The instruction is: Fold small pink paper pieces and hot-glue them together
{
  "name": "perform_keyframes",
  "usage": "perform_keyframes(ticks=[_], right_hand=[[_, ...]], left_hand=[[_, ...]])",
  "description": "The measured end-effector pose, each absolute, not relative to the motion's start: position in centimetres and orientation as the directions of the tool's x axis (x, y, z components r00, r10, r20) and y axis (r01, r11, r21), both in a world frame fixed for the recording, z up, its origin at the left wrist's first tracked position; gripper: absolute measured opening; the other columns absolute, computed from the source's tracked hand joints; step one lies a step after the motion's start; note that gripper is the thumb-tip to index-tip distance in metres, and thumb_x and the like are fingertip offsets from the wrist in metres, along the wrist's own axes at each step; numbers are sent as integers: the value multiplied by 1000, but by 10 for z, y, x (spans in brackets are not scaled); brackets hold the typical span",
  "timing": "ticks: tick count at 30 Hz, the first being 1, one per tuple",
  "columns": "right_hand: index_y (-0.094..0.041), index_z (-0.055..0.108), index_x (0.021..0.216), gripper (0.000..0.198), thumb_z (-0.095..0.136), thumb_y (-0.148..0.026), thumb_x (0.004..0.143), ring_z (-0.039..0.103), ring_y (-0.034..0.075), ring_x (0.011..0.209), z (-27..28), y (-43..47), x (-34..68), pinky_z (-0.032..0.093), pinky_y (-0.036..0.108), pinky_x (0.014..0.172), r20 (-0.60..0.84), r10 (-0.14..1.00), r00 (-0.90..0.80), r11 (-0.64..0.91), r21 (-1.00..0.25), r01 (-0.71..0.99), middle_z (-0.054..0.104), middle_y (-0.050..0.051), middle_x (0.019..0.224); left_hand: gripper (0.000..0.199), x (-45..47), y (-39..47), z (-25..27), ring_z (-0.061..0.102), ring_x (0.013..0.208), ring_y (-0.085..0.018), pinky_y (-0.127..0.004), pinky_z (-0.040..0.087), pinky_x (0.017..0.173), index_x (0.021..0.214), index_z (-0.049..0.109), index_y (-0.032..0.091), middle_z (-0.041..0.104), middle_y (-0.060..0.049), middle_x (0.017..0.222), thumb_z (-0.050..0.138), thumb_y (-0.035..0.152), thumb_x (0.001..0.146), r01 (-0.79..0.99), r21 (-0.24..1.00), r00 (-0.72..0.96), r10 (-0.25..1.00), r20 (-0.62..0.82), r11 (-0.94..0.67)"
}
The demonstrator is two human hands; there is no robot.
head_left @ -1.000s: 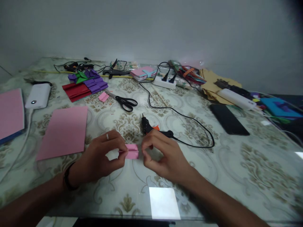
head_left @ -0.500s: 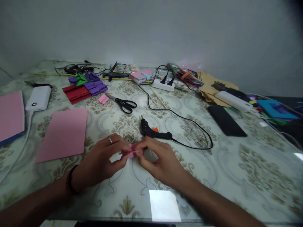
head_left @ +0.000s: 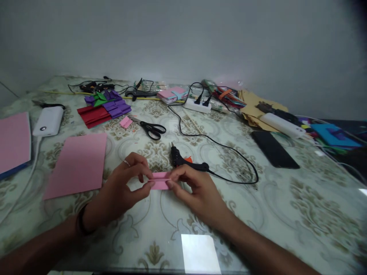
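Between my two hands is a small pink paper piece (head_left: 160, 185) with a raised fold running along its middle. My left hand (head_left: 126, 185) pinches the left end of that fold between thumb and fingers. At the other end, my right hand (head_left: 193, 187) pinches it the same way; the fingers partly cover the paper's edges. A black glue gun (head_left: 187, 162) lies just beyond my right hand. Left of my left hand lies a larger pink sheet (head_left: 78, 166). Black-handled scissors (head_left: 151, 128) rest farther back, their tips near another small folded pink paper (head_left: 125, 122).
A white power bank (head_left: 48, 121) with a cable sits at left, near stacked pink sheets (head_left: 14, 141). Red and purple folded papers (head_left: 94, 115) lie behind. The glue gun's cord loops right towards a white power strip (head_left: 197, 105). A black phone (head_left: 275, 149) lies at right.
The pink paper shows more flatly now, with its halves spread on both sides of the fold. My left fingers have shifted slightly left, uncovering more of it.
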State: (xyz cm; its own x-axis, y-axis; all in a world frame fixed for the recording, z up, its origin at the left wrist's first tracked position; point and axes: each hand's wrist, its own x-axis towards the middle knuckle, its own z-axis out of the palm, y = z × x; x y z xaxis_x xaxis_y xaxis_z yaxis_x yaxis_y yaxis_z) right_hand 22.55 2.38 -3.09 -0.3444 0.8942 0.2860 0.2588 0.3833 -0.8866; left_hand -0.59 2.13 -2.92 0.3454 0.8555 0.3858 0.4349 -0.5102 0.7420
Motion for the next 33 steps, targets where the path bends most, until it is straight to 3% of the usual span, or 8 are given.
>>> perform_keyframes(ticks=[3, 6, 9, 15, 23, 33], right_hand=[[-21, 68, 91, 6, 68, -25, 95, 68, 14, 73, -33, 24, 225, 55, 25, 69, 242, 910, -337, 316, -931, 184, 72, 1, 81], [-21, 67, 89, 6, 68, -23, 95, 69, 14, 74, -33, 22, 223, 56, 26, 71, 221, 905, -364, 284, -950, 130, 73, 1, 81], [-21, 66, 88, 6, 69, -21, 93, 69, 13, 73, -31, 20, 221, 55, 25, 71, 203, 898, -391, 264, -959, 107, 73, 0, 80], [-20, 70, 90, 4, 71, -24, 92, 70, 13, 70, -32, 17, 219, 54, 24, 67, 186, 892, -411, 254, -960, 116, 76, 0, 78], [-20, 72, 91, 8, 70, -28, 94, 67, 14, 69, -32, 18, 220, 51, 24, 65, 166, 910, -380, 239, -959, 154, 75, 0, 77], [-21, 73, 88, 9, 71, -27, 94, 64, 13, 69, -30, 17, 219, 47, 24, 66, 175, 905, -388, 267, -944, 196, 75, 0, 78]], left_hand=[[20, -6, 22, -32, 71, 91, -16, -28, 62, 76, 107, 64, 23, 66, -3, 104, 69, 13, 90, 232, 926, 330, 920, 213, -298], [23, -3, 18, -32, 74, 75, -15, -26, 63, 68, 113, 60, 25, 73, 1, 88, 67, 16, 94, 85, 991, 409, 910, 64, -108], [9, -2, 14, -28, 74, 70, -13, -24, 60, 67, 99, 65, 25, 75, 4, 78, 66, 16, 95, 134, 984, 424, 904, 51, -118], [8, -3, 12, -26, 74, 71, -14, -25, 59, 68, 88, 72, 24, 76, 3, 76, 69, 21, 94, 219, 957, 401, 912, 89, -190], [4, 0, 13, -25, 74, 67, -13, -22, 58, 66, 89, 74, 21, 77, 2, 72, 73, 21, 92, 90, 995, 354, 935, 15, -50], [7, 1, 10, -23, 74, 73, -13, -22, 57, 72, 88, 74, 20, 77, 2, 75, 75, 26, 91, 154, 988, 368, 928, -57, -1]])
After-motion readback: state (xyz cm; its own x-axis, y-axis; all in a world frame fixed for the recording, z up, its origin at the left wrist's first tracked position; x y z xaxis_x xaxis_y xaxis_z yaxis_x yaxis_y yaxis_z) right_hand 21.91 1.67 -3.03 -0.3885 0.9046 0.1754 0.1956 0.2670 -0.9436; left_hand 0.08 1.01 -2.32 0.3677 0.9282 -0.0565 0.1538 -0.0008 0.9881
